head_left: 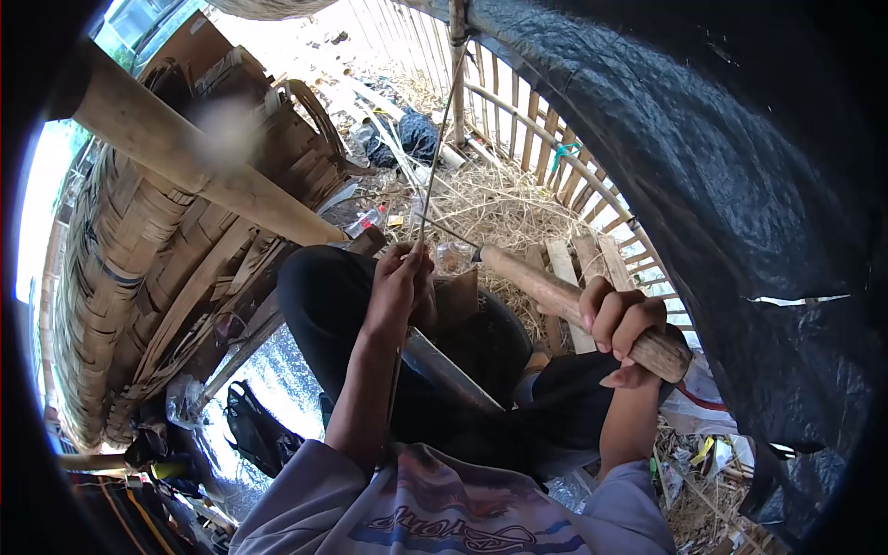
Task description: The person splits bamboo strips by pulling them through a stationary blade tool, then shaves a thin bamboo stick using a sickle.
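Note:
My right hand is wrapped around the thick wooden handle of a knife. Its narrow dark blade points left and meets or crosses a long thin bamboo strip; whether they touch I cannot tell. Pinched in the closed fingers of my left hand, just below the blade, the strip runs up toward the fence post and down along my forearm. A brown flat piece lies by my left hand, over my lap. The blade's edge is too thin to make out.
A thick bamboo pole slants in from the upper left, beside large woven bamboo baskets. Dark plastic sheeting hangs at right, along a bamboo slat fence. Shavings and a plastic bottle litter the ground ahead.

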